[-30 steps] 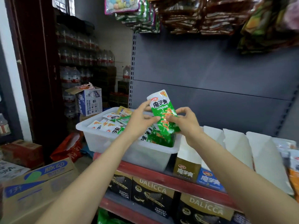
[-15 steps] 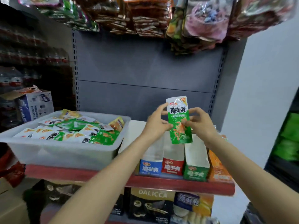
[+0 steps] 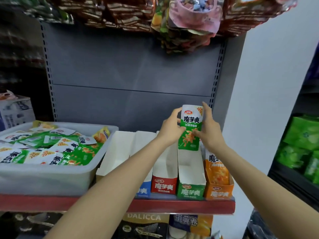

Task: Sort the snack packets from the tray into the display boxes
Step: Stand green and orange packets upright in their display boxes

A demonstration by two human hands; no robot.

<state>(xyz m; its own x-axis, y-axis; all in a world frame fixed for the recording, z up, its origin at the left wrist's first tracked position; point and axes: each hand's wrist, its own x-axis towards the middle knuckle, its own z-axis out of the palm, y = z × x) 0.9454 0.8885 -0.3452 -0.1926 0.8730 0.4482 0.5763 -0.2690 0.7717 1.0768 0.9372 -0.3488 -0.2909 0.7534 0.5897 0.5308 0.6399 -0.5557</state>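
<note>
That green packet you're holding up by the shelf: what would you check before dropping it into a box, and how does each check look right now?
1. Grip: the left hand and right hand both pinch the green packet. Ok.
2. Colour match: the green display box sits almost straight below the packet. Ok.
3. Room in that box: its white inside looks empty. Ok.
4. Packet upright, print facing out, like those in the orange display box. Ok.
5. Packet's bottom edge inside the box walls: it hangs above the opening. Not ok yet.
6. How many packets are held, one or more: cannot tell.

Hanging snack bags [image 3: 188, 26] above grey shelf back panel [image 3: 131, 69].
</note>
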